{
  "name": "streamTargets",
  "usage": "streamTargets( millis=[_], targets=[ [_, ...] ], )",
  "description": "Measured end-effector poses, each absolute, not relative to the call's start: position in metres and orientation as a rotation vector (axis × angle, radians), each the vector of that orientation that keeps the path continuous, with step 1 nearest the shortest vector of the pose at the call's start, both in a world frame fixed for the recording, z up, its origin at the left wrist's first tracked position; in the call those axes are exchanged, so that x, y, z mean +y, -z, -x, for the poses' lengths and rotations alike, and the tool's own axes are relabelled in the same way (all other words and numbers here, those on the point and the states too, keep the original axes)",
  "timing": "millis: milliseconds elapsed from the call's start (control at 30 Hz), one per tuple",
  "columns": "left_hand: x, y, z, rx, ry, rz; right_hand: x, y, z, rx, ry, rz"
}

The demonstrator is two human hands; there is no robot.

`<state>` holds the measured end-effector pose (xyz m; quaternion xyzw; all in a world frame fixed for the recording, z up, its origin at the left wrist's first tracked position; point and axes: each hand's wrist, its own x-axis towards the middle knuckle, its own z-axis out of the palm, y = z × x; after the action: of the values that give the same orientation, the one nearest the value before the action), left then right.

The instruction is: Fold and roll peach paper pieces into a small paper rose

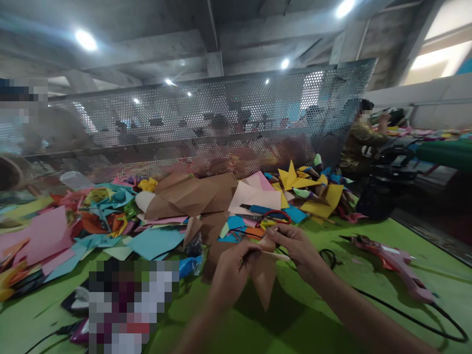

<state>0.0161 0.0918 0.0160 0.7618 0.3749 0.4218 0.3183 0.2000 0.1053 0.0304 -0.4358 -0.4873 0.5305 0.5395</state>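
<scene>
Both of my hands grip a partly folded piece of brown paper (264, 280) above the green tabletop. My left hand (236, 263) pinches it from the left, fingers closed on its upper part. From the right, my right hand (295, 246) pinches the top edge between thumb and fingers. One pointed corner of the paper hangs down below the hands. Just beyond them lie scissors with red handles (279, 214) and a blue-handled tool (260, 209), on pale pink paper (254, 196).
A pink glue gun (393, 260) with a black cord lies on the right of the green table (354, 314). Coloured paper sheets and yellow folded stars (293, 179) are heaped along the perforated metal screen (206, 118). A person (363, 140) sits at back right.
</scene>
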Motion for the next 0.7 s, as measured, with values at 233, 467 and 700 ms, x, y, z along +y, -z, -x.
streamTargets(
  millis=[233, 467, 700],
  targets=[
    [0.0965, -0.0117, -0.0157, 0.961, -1.144, -1.862, 0.1011, -0.0337, -0.1966, -1.153, -1.255, 1.011],
    [0.0957, -0.0139, -0.0161, 0.994, -1.138, -1.897, 0.0986, -0.0322, -0.1964, -1.164, -1.356, 0.975],
    [0.0978, -0.0106, -0.0169, 0.992, -1.173, -1.79, 0.096, -0.0352, -0.1941, -1.152, -1.295, 0.978]
  ],
)
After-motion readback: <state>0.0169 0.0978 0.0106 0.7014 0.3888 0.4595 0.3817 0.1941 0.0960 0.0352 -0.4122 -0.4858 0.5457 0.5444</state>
